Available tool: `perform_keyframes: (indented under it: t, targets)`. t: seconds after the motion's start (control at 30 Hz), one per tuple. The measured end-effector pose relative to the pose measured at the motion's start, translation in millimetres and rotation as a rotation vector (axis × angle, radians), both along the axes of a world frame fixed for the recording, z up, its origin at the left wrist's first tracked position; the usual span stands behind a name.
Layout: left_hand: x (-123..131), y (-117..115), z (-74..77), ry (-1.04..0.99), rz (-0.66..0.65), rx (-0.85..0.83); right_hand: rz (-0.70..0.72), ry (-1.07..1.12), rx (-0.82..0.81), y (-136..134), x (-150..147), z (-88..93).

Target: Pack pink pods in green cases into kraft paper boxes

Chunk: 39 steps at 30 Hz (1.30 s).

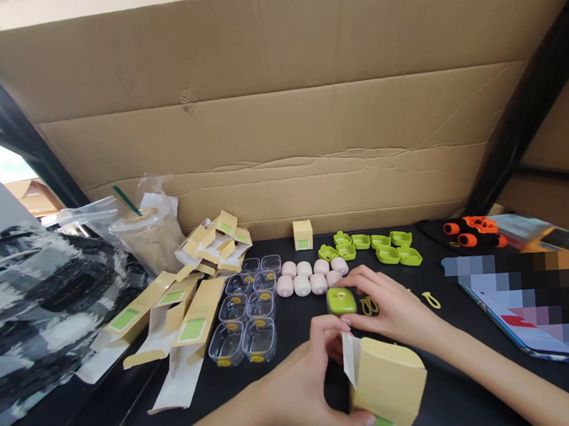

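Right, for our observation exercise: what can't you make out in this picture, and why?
All in the head view:
Held box: its walls hide the inside; the bottom edge cuts it off.
Its label: partly covered by the left hand.
Loops: some partly behind the right hand.
Flattened boxes: print too small to read.
Blue-edged thing: partly blurred into blocks.

The premises appear to be a makeshift packing workstation: a black tabletop (294, 325) backed by a creased cardboard panel (270, 130) between dark frame posts (513, 122), bearing grouped clear plastic containers (259, 338), green plastic shells (388, 254) and opened cartons (207, 301).
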<state>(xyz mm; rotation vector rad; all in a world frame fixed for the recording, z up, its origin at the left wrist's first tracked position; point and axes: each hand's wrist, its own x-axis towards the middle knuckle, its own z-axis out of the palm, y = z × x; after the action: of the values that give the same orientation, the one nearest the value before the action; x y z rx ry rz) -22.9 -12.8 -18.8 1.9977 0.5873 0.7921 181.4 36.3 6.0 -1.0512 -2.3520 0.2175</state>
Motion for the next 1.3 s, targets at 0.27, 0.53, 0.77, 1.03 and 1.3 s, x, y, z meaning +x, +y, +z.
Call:
perform_keyframes:
  t: [0.27, 0.53, 0.77, 1.03, 1.3]
  targets:
    - [2, 2, -9.5, 0.054, 0.142, 0.128, 0.004, 0.026, -0.182, 3, 0, -4.7]
    - [2, 2, -3.4, 0.1, 0.14, 0.12, 0.036, 0.152, -0.293, 7, 5, -6.2]
    - [-1, 6, 2.2, 0.173, 0.22, 0.045, 0.048, 0.518, -0.259, -7, 6, 16.9]
    - [2, 7, 0.9, 0.091, 0.279, 0.004, 0.193, 0.385, -0.293, -22, 4, 22.1]
    - [5, 5, -7.0, 0.064, 0.328, 0.064, 0.118, 0.159, -0.316, -28, 9, 33.8]
